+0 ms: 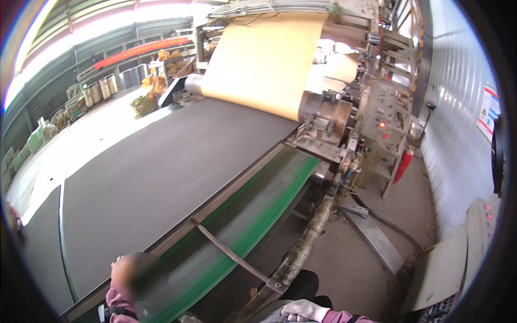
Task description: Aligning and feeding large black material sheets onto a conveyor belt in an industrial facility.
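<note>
My left hand (123, 271), at the end of a pink sleeve with a black strap, is at the near edge of a wide dark grey sheet (161, 161). A blurred patch covers most of it, so its fingers and any grip are hidden. Low in the view, my right hand (304, 310) wears a pale knitted glove. It lies on a grey checkered surface with its fingers loosely laid out, and I see nothing held in it. Between the hands runs a green-edged belt (237, 215), crossed by a thin metal bar (231, 250).
Yellowish sheet material (264, 59) runs down to a roller (328, 116) at the far end. A control panel (382, 121) with red lights stands right of it. A rusty pipe (312, 231) borders the belt. A red fire extinguisher (403, 166) stands near the corrugated wall (458, 107).
</note>
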A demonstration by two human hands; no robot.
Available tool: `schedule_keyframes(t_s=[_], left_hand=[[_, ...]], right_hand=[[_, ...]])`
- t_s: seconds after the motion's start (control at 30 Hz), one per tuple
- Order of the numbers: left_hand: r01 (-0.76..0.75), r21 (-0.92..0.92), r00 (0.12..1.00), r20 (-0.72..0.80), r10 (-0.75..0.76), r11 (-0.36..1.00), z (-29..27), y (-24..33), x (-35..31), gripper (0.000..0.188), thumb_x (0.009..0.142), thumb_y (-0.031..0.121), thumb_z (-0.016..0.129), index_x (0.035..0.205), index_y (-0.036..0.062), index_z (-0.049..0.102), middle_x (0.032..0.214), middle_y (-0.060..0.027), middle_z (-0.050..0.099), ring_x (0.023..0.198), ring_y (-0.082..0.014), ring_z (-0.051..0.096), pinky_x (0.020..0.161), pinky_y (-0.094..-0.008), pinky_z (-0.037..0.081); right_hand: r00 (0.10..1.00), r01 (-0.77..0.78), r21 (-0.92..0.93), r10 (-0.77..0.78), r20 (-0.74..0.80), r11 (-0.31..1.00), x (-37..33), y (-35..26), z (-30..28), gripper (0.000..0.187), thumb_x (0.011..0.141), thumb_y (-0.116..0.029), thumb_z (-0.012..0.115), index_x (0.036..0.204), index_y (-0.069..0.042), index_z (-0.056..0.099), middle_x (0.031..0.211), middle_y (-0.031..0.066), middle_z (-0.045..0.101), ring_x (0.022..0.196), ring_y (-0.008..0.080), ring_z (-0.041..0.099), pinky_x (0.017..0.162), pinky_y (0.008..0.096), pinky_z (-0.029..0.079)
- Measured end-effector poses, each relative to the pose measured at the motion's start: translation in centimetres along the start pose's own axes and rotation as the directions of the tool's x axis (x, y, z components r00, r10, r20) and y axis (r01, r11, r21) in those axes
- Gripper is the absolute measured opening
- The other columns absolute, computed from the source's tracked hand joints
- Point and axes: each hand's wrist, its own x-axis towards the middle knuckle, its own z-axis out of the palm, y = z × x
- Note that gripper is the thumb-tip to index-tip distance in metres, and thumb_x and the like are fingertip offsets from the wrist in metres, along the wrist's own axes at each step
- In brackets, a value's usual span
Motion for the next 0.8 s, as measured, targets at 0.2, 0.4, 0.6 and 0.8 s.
schedule_keyframes(t_s=[0.2,0.4,0.6,0.8], left_hand=[[-0.104,-0.115,0.988,-0.129,0.090,0.988,-0.6,9.2,6.7,0.056,0.091,0.048,0.031,0.097,0.0031,0.064,0.102,-0.0130,0.063,0.103,-0.0283,0.055,0.094,-0.0510,0.034],[-0.288,0.123,0.953,-0.064,0.297,0.950,-3.1,14.5,9.5,0.027,0.093,0.029,0.038,0.112,0.0263,0.057,0.092,-0.0033,0.063,0.093,-0.0219,0.059,0.085,-0.0460,0.042],[-0.228,-0.446,0.966,-0.216,0.143,0.865,-4.6,23.2,12.4,0.056,0.088,0.051,0.040,0.123,0.0092,0.050,0.133,-0.0107,0.044,0.127,-0.0280,0.034,0.104,-0.0450,0.028],[-0.356,-0.248,0.717,-0.691,0.093,0.901,-1.0,14.5,10.5,0.031,0.087,0.028,0.052,0.109,0.0071,0.059,0.128,-0.0155,0.047,0.125,-0.0311,0.038,0.103,-0.0466,0.029]], right_hand=[[0.995,-0.065,0.098,0.072,-0.073,0.993,0.6,-0.8,0.7,0.022,0.086,-0.021,0.054,0.076,-0.004,0.065,0.059,0.0025,0.059,0.041,0.0060,0.047,0.035,0.0196,0.035],[0.983,-0.184,0.000,0.184,-0.014,0.983,-0.1,-3.3,2.2,0.021,0.088,-0.020,0.052,0.079,-0.005,0.063,0.059,-0.0010,0.057,0.044,0.0046,0.046,0.039,0.0186,0.035],[0.984,-0.106,-0.044,0.099,-0.149,0.993,0.3,0.0,1.0,0.019,0.086,-0.016,0.051,0.077,-0.004,0.063,0.069,0.0000,0.058,0.062,0.0078,0.051,0.057,0.0234,0.042],[0.982,-0.177,-0.037,0.174,-0.077,0.984,1.6,-1.2,1.8,0.019,0.086,-0.016,0.051,0.075,-0.004,0.062,0.067,-0.0015,0.056,0.060,0.0075,0.049,0.054,0.0231,0.040]])
